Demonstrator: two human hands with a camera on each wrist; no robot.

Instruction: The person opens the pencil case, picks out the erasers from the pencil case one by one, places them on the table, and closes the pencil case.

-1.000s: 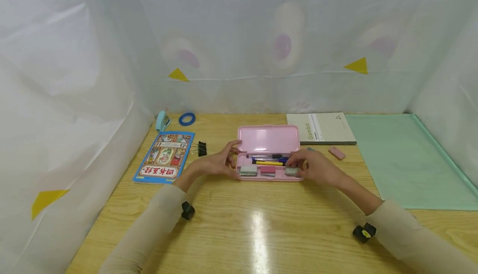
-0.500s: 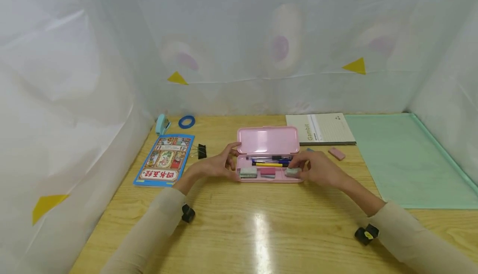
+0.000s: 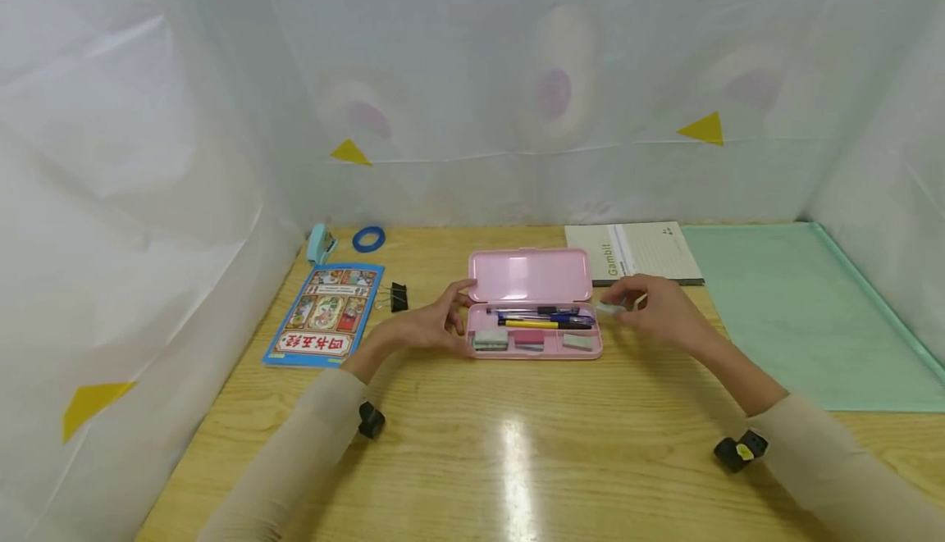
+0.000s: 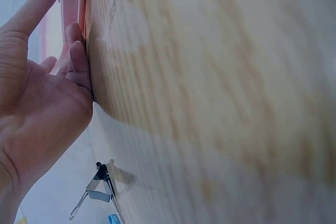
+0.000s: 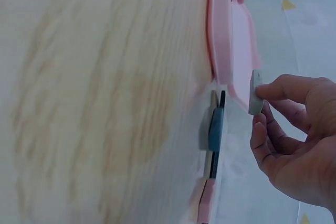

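An open pink pencil case (image 3: 483,354) lies mid-table, its lid tipped back. My left hand (image 3: 431,326) holds its left end, thumb at the front corner and fingers by the hinge side. Pinched between thumb and fingers of my right hand (image 3: 660,316) is a pale green eraser (image 5: 255,93), up off the table just beyond the case's right end. Pens (image 3: 539,324) lie in the long rear compartment. In the front compartments sit a pale eraser (image 3: 490,340) at left, a pink eraser (image 3: 527,336) in the middle and another pale eraser (image 3: 577,342) at right.
Below the right hand a blue eraser (image 5: 215,129) and a pink eraser (image 5: 206,201) lie on the table near a notebook (image 3: 642,251). A green mat (image 3: 819,321) covers the right side. At left are a booklet (image 3: 325,312), binder clip (image 3: 399,297), stapler (image 3: 321,244) and blue tape roll (image 3: 368,239).
My right hand has lifted out of the case's right front compartment with a pale eraser and moved right and back, past the case's end. The left hand stays on the case.
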